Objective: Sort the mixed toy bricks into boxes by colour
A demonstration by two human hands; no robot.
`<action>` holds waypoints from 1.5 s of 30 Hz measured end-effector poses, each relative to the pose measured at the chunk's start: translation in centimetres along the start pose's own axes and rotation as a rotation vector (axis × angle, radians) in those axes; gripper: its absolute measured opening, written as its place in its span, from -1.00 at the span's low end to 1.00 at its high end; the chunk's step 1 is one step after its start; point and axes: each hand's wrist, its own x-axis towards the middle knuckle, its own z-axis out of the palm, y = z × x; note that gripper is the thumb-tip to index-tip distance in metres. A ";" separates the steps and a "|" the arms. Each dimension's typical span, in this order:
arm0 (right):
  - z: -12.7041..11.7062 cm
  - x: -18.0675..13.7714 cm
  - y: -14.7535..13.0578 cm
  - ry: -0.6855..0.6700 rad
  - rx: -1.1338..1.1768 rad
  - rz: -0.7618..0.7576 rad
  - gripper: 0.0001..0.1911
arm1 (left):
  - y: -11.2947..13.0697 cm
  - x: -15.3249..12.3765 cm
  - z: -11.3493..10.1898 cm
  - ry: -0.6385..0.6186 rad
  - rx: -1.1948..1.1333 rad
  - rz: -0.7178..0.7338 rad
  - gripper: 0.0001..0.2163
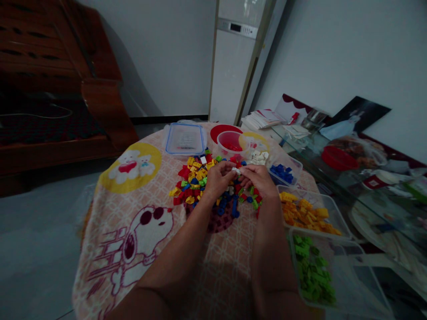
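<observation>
- Over the middle of the cloth-covered desk (230,262): left hand (218,180) and right hand (258,178) meet, fingertips nearly touching.
- White piece (236,170), small, sits between the two hands, raised above the mixed pile (193,178). Exact shape too small to read.
- Left fingers: drawn together, thumb and forefinger pinching the piece from its left.
- Right fingers: likewise closed to a pinch on its right side — the remaining ones curled under.
- Mixed pile: red, yellow, blue, green and a few white toy bricks, loose, spread under and left of the hands.
- Beyond the hands: round clear tub (223,152) with red pieces (232,146) inside; red disc (217,129) just behind it.
- Far left of tub: blue-edged clear lid (186,138), flat.
- Right of tub: white pieces (259,156), grouped.
- Along the right side, far to near — blue pieces (282,172), yellow pieces (300,211), green pieces (313,266), each colour in its own clear box.
</observation>
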 end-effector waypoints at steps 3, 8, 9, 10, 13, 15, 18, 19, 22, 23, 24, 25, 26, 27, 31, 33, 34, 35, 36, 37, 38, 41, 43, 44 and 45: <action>0.6 0.0 -0.4 -0.027 -0.008 0.015 -0.64 | 0.0 0.1 -0.1 0.019 -0.012 -0.010 -0.79; 0.9 -0.1 -0.7 0.012 0.073 0.003 -0.68 | -0.1 0.1 -0.1 0.009 0.059 0.029 -0.83; 0.9 -0.1 -0.7 0.020 0.094 0.001 -0.69 | -0.1 0.0 -0.1 0.007 0.092 0.044 -0.84; 0.8 -0.1 -0.7 0.026 0.110 -0.003 -0.69 | 0.0 0.0 0.0 0.005 0.129 0.059 -0.85; 0.2 0.0 -0.3 0.073 0.145 -0.008 -0.72 | 0.4 -0.2 -0.2 0.030 0.282 0.107 -0.88; -0.5 0.1 0.1 0.145 0.152 0.013 -0.75 | 0.9 -0.3 -0.5 0.121 0.416 0.156 -0.88; -1.6 0.2 0.8 0.257 0.134 0.080 -0.80 | 1.5 -0.4 -1.6 0.298 0.584 0.243 -0.85; -1.9 0.4 1.0 0.298 0.138 0.091 -0.81 | 1.6 -0.3 -2.0 0.338 0.620 0.269 -0.84; -2.4 1.0 1.5 0.514 0.250 0.010 -0.78 | 1.2 0.0 -3.2 0.392 0.728 0.313 -0.81; -2.5 1.3 1.6 0.603 0.308 -0.051 -0.75 | 0.8 0.2 -3.5 0.396 0.773 0.311 -0.80; -2.5 1.5 1.7 0.680 0.360 -0.111 -0.71 | 0.3 0.3 -3.8 0.396 0.817 0.300 -0.80; -2.5 1.7 1.8 0.735 0.397 -0.158 -0.67 | -0.1 0.5 -4.1 0.392 0.855 0.284 -0.80; -2.4 1.8 1.8 0.763 0.412 -0.182 -0.65 | -0.6 0.6 -4.2 0.384 0.886 0.266 -0.80; -2.4 1.8 1.7 0.763 0.404 -0.179 -0.65 | -1.0 0.7 -4.3 0.371 0.910 0.253 -0.80; -2.0 1.1 1.1 0.565 0.232 -0.029 -0.80 | -1.8 0.7 -4.2 0.318 0.976 0.233 -0.80; -1.6 0.6 0.5 0.411 0.115 0.042 -0.89 | -1.8 0.7 -4.1 0.312 0.996 0.229 -0.79; -1.4 0.4 0.2 0.333 0.055 0.065 -0.91 | -1.7 0.7 -4.1 0.311 1.002 0.227 -0.79; -1.1 0.1 0.0 0.255 -0.004 0.079 -0.93 | -1.6 0.6 -4.1 0.311 1.006 0.225 -0.79; -0.8 0.0 -0.3 0.176 -0.059 0.089 -0.94 | -1.6 0.6 -4.1 0.309 1.009 0.221 -0.79; -0.4 -0.2 -0.6 0.099 -0.110 0.098 -0.96 | -1.5 0.6 -4.1 0.309 1.011 0.215 -0.78; 0.0 -0.3 -0.9 0.029 -0.159 0.108 -0.98 | -1.5 0.6 -4.1 0.311 1.013 0.208 -0.78; 1.4 -0.6 -1.6 -0.136 -0.318 0.149 -0.97 | -1.5 0.5 -4.1 0.318 1.012 0.198 -0.78; 2.3 -0.7 -1.9 -0.214 -0.434 0.169 -0.94 | -1.5 0.5 -4.0 0.318 1.009 0.198 -0.78; 2.8 -0.8 -2.0 -0.250 -0.494 0.173 -0.93 | -1.5 0.5 -4.0 0.315 1.009 0.196 -0.78; 3.2 -0.8 -2.1 -0.277 -0.560 0.175 -0.91 | -1.5 0.5 -4.0 0.312 1.010 0.194 -0.78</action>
